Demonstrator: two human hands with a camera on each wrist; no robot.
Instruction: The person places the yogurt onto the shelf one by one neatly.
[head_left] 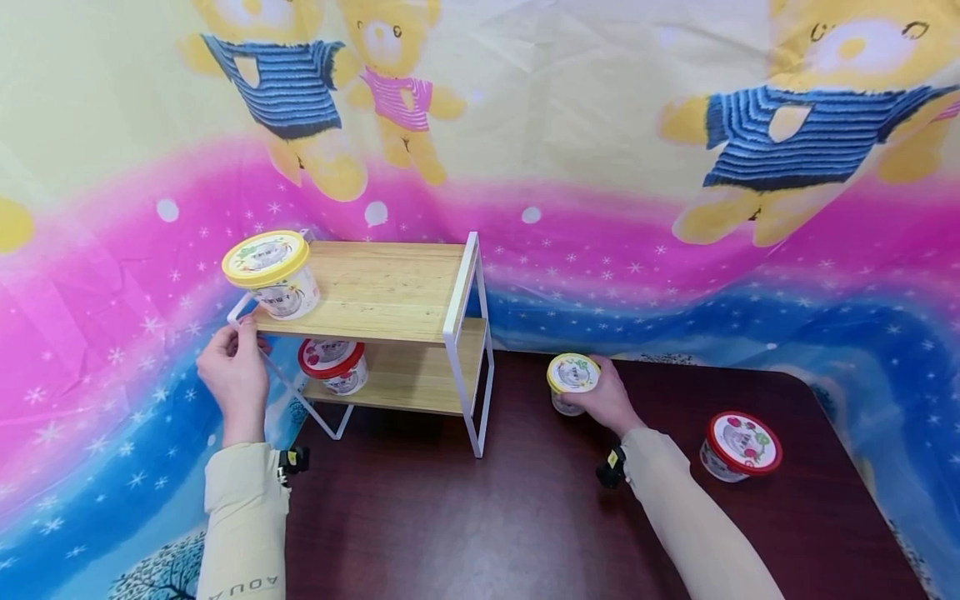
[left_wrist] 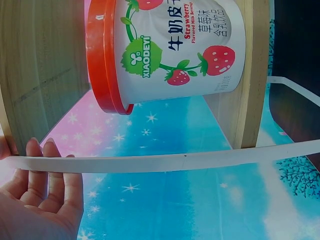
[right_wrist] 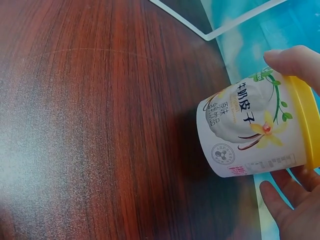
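Note:
My left hand (head_left: 237, 367) grips the front left corner of a two-tier shelf rack (head_left: 390, 287), its fingers around the white metal side bar (left_wrist: 125, 164). Just above that hand, a yellow-lidded tub (head_left: 281, 279) stands on the upper board. On the lower board sits a red-lidded strawberry milk tub (left_wrist: 185, 55), close to the left hand. Right of the rack, my right hand (head_left: 609, 398) holds a smaller-looking yellow-lidded tub (right_wrist: 252, 127) between thumb and fingers near its lid. The tub is upright over the dark table; whether its base touches the wood I cannot tell.
Another red-lidded tub (head_left: 738, 450) stands on the dark wooden table (head_left: 420, 525), right of my right forearm. A printed cloth (head_left: 585, 225) with bears hangs behind the table and along its sides. The rack's right metal frame (head_left: 480, 367) stands left of the right hand.

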